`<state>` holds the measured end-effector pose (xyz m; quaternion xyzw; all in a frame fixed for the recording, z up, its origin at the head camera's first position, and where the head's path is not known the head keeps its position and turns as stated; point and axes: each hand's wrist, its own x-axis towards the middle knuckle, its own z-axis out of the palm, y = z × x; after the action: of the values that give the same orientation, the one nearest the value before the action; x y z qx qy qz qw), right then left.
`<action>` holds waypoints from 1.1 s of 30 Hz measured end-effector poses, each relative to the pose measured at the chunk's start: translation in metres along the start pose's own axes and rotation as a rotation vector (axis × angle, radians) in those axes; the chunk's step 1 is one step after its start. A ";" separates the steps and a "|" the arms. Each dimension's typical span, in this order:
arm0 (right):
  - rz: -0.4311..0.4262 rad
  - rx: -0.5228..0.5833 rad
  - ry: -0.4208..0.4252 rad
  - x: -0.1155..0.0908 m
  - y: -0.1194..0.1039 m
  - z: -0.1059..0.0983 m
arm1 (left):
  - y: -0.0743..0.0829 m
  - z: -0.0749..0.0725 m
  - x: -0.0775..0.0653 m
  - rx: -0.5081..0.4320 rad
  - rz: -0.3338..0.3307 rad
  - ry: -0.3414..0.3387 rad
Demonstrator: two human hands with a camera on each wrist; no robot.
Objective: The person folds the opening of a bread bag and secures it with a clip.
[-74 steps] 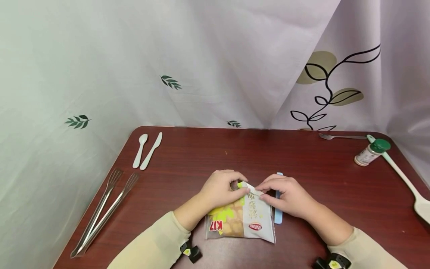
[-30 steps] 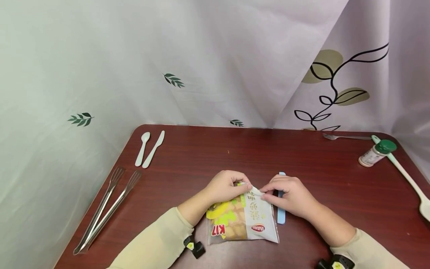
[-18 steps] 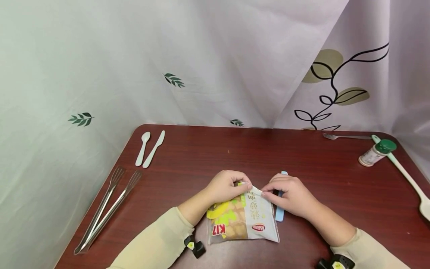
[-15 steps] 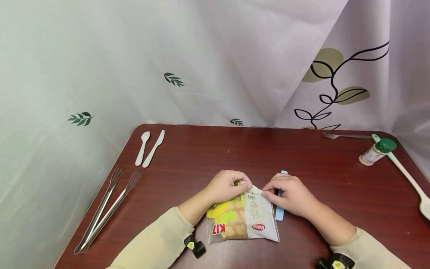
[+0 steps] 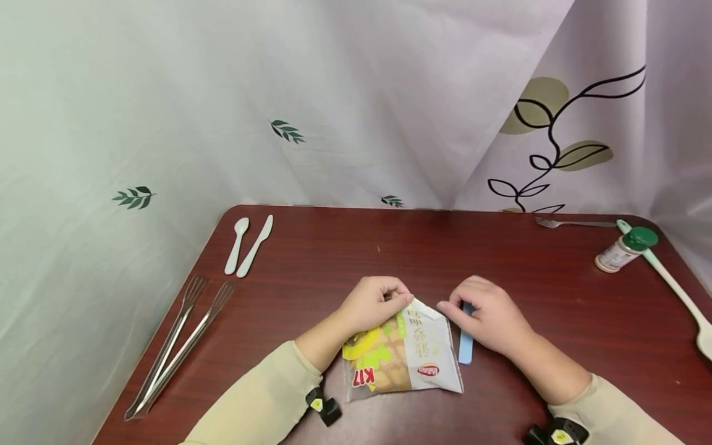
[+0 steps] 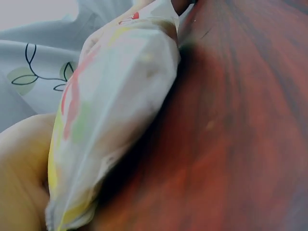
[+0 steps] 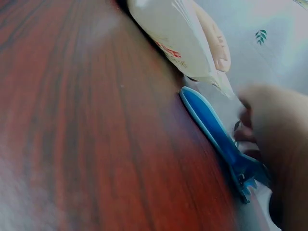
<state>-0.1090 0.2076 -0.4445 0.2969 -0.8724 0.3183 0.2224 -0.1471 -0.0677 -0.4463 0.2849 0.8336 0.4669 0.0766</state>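
A snack bag [image 5: 389,361] with brown pieces in its clear side and a white printed panel lies near the table's front. My left hand [image 5: 374,304] pinches its far edge between thumb and fingers; the left wrist view shows the bag [image 6: 115,91] close up. A narrow white fold runs along that edge toward the right corner. My right hand [image 5: 492,315] is at this corner, thumb stretched toward it and fingers bent, with nothing visibly gripped. Beneath that hand lies a light blue bag clip [image 5: 466,349], its far part covered; the right wrist view shows the clip [image 7: 211,125] on the table.
On the left lie a white spoon [image 5: 236,244], a white knife [image 5: 256,246] and metal tongs [image 5: 178,352]. At the right are a fork [image 5: 578,224], a green-capped shaker [image 5: 625,250] and a long pale spatula [image 5: 675,281]. Curtains hang behind the table [image 5: 345,241].
My right thumb and fingers have come apart from the bag's edge and the hand has shifted slightly right. A white fold now shows along that edge. My left hand keeps its pinch.
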 end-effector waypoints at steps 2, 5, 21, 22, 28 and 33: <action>0.111 -0.110 0.060 0.000 0.000 -0.004 | -0.003 -0.004 0.000 -0.001 0.002 0.012; 0.341 -0.218 0.022 0.001 -0.002 -0.014 | -0.008 -0.011 0.002 0.016 0.006 0.042; 0.544 -0.219 -0.454 0.001 -0.008 -0.026 | -0.016 -0.017 0.004 0.017 -0.010 0.035; 0.524 -0.201 -0.439 0.001 -0.008 -0.025 | -0.016 -0.017 0.004 0.014 -0.011 0.033; 0.463 -0.090 -0.297 0.001 -0.002 -0.021 | -0.015 -0.017 0.004 -0.006 -0.012 0.013; 0.544 0.033 -0.171 0.001 0.002 -0.018 | -0.016 -0.017 0.004 -0.010 -0.008 -0.012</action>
<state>-0.1073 0.2208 -0.4324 0.0813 -0.9304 0.3541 0.0494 -0.1634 -0.0842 -0.4493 0.2839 0.8320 0.4690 0.0846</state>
